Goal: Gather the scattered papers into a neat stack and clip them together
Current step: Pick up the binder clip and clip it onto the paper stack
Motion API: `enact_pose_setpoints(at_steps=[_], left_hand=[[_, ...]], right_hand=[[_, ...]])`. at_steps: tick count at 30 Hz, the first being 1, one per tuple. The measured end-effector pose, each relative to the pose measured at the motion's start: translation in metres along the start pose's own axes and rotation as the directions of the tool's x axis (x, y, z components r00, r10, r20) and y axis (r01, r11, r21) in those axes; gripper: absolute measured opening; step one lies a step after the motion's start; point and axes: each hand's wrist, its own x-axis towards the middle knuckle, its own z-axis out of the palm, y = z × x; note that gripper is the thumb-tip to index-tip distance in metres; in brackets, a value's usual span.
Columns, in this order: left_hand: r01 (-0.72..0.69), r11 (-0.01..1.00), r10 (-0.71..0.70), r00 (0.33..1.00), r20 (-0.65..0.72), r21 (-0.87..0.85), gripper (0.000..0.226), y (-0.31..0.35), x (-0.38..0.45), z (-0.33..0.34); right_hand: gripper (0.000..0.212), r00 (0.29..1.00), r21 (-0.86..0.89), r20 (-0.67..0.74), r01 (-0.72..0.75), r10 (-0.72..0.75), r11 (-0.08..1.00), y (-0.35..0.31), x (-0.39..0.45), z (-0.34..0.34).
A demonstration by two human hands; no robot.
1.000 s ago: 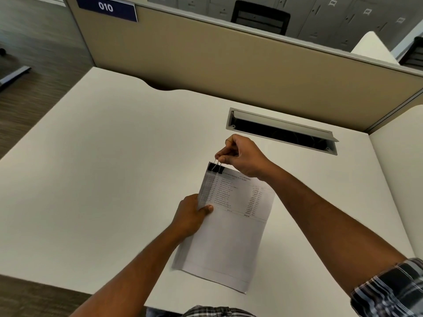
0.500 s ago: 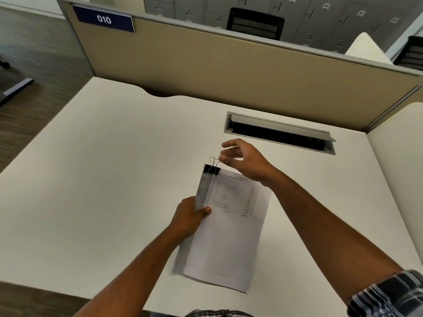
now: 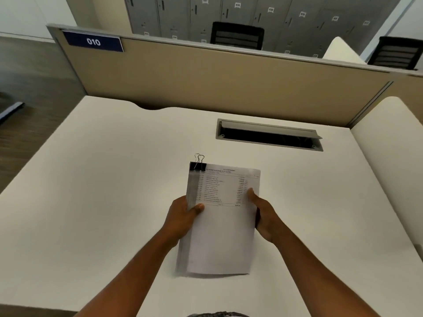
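A stack of white printed papers [image 3: 223,236] is held just above the white desk [image 3: 103,191], its printed table facing up. A black binder clip [image 3: 197,165] grips the stack's top left corner, with its wire handles standing up. My left hand [image 3: 183,217] holds the stack's left edge, thumb on top. On the right edge my right hand [image 3: 263,213] holds the stack in the same way, thumb on the sheet.
A grey cable slot [image 3: 269,135] with a raised flap is set into the desk beyond the papers. A beige partition [image 3: 229,78] with a blue "010" sign [image 3: 93,41] closes the back. A second desk [image 3: 393,143] adjoins on the right.
My right hand let go of the binder clip's handles and came down to grip the stack's right edge. The stack turned straighter in front of me.
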Motion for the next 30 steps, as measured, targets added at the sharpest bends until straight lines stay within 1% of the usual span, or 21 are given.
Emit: enact_pose_setpoints(at_steps=[3,5,7,9,11,12,15,19,24,26,27,30], left_hand=[[-0.026,1.000,0.026,0.997,-0.072,0.003,0.025,0.005,0.001,-0.009],[-0.055,0.998,0.054,0.991,-0.123,-0.002,0.019,0.009,0.002,-0.013],[-0.111,0.993,0.104,0.982,-0.160,-0.034,0.016,0.017,0.002,-0.016],[-0.176,0.982,0.158,0.965,-0.209,-0.067,0.015,0.022,0.002,-0.019],[-0.235,0.970,0.212,0.944,-0.253,-0.067,0.014,0.023,0.003,-0.022],[-0.256,0.965,0.233,0.936,-0.265,-0.055,0.015,0.021,0.004,-0.024],[-0.278,0.960,0.269,0.931,-0.247,-0.004,0.019,0.009,0.005,-0.028],[-0.268,0.959,0.281,0.945,-0.166,0.096,0.036,-0.014,0.007,-0.038],[-0.133,0.950,0.154,0.987,-0.053,0.282,0.028,-0.054,0.016,-0.043],[-0.100,0.943,0.126,0.990,-0.062,0.318,0.026,-0.064,0.021,-0.045],[-0.085,0.940,0.121,0.989,-0.088,0.329,0.023,-0.065,0.024,-0.045],[-0.057,0.931,0.131,0.974,-0.184,0.361,0.011,-0.062,0.037,-0.048]], right_hand=[[0.039,0.991,-0.094,0.003,0.136,-0.137,0.986,0.005,-0.009,0.009],[0.036,0.964,-0.151,-0.066,0.244,-0.256,0.958,0.001,-0.014,0.022],[0.029,0.910,-0.219,-0.159,0.345,-0.382,0.913,-0.005,-0.019,0.039],[0.023,0.837,-0.298,-0.228,0.426,-0.497,0.854,-0.009,-0.022,0.054],[0.017,0.764,-0.365,-0.264,0.486,-0.589,0.794,-0.008,-0.024,0.066],[0.014,0.741,-0.383,-0.273,0.501,-0.613,0.776,-0.005,-0.025,0.070],[0.010,0.722,-0.402,-0.304,0.494,-0.621,0.771,0.009,-0.023,0.077],[0.011,0.742,-0.431,-0.310,0.448,-0.595,0.783,0.030,-0.016,0.079],[0.028,0.810,-0.516,-0.305,0.301,-0.500,0.802,0.056,-0.002,0.072],[0.032,0.826,-0.528,-0.310,0.262,-0.471,0.808,0.058,0.004,0.071],[0.033,0.826,-0.531,-0.314,0.256,-0.468,0.808,0.057,0.007,0.072],[0.023,0.817,-0.558,-0.335,0.229,-0.469,0.798,0.050,0.017,0.074]])
